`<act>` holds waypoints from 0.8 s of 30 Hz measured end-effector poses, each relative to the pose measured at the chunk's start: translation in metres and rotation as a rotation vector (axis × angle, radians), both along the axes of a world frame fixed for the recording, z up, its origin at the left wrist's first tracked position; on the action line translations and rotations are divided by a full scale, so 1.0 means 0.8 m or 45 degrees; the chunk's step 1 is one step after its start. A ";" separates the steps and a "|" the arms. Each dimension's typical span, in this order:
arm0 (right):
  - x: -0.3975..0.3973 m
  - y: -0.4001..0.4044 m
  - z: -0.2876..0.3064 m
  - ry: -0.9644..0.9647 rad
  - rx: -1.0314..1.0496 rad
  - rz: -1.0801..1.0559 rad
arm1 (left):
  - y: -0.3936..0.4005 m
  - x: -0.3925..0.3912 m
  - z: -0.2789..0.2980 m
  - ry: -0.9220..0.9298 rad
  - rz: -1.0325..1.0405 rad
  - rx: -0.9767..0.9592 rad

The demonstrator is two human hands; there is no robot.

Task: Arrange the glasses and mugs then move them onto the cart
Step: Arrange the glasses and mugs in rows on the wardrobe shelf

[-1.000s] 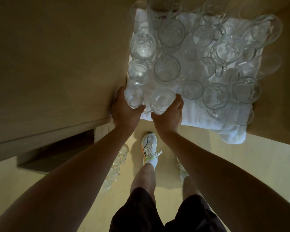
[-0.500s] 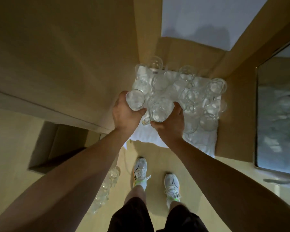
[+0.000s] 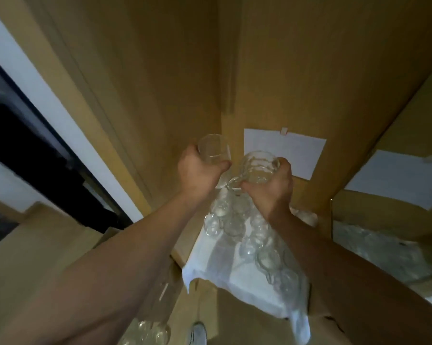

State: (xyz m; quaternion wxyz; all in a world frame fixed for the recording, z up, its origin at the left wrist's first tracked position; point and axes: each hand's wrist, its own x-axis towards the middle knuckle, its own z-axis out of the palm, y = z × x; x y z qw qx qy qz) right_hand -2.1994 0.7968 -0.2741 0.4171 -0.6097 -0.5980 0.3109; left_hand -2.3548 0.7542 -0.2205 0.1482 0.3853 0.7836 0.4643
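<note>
Glass (image 3: 213, 151) is gripped in my left hand (image 3: 197, 170); mug (image 3: 258, 170) is gripped in my right hand (image 3: 269, 188). Both are held raised above the cloth (image 3: 224, 275), nearly touching each other. Risk: the two pieces may knock together and chip if my hands close in. Risk: a low swing could strike the remaining glassware (image 3: 237, 225) on the cloth. Open room lies left of the cloth; walls stand close behind it.

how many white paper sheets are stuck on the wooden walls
2: one sheet on the wall straight ahead, behind the raised mug; another sheet on the right-hand wall. More may be out of view.
</note>
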 end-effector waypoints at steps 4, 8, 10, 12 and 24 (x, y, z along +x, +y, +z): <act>0.004 -0.005 0.065 0.056 0.078 0.008 | -0.021 0.004 0.063 0.062 -0.009 0.096; 0.016 -0.024 0.118 0.116 0.170 -0.014 | -0.044 0.000 0.116 0.103 -0.023 0.191; 0.021 -0.038 0.141 0.134 0.229 -0.028 | -0.056 -0.001 0.138 0.112 -0.055 0.257; 0.025 -0.055 0.164 0.167 0.273 -0.033 | -0.069 -0.002 0.158 0.102 -0.086 0.326; 0.051 -0.206 0.252 0.476 0.537 -0.230 | -0.167 0.008 0.229 -0.179 -0.455 0.657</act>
